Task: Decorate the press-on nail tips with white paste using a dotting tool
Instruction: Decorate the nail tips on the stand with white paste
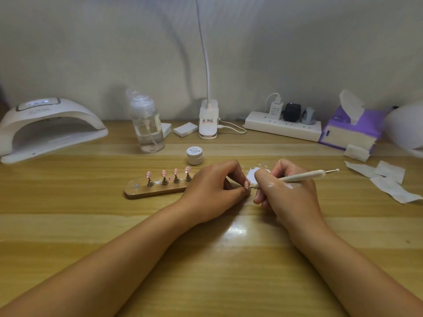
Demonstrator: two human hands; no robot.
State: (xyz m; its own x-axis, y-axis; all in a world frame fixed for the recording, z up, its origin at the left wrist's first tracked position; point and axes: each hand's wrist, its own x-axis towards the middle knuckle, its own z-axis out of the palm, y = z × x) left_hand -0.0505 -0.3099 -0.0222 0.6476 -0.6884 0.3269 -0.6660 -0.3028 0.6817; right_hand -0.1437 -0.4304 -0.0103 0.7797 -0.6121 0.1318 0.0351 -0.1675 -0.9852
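Note:
My left hand (214, 186) pinches a small pink nail tip (246, 184) between thumb and fingers, just above the table. My right hand (283, 191) grips a white dotting tool (302, 176) like a pen, its near tip touching the nail tip. White paste is smeared on the back of my right hand. A patch of white paste (254, 172) lies on the table behind my hands. A wooden holder (158, 189) to the left carries several pink nail tips (164, 173) on small metal stands. A small white paste jar (195, 155) stands closed behind it.
A white nail lamp (50, 126) sits far left, a clear pump bottle (147, 124) beside it. A clip lamp base (208, 121), power strip (282, 125), purple tissue pack (353, 128) and loose wipes (386, 179) line the back and right.

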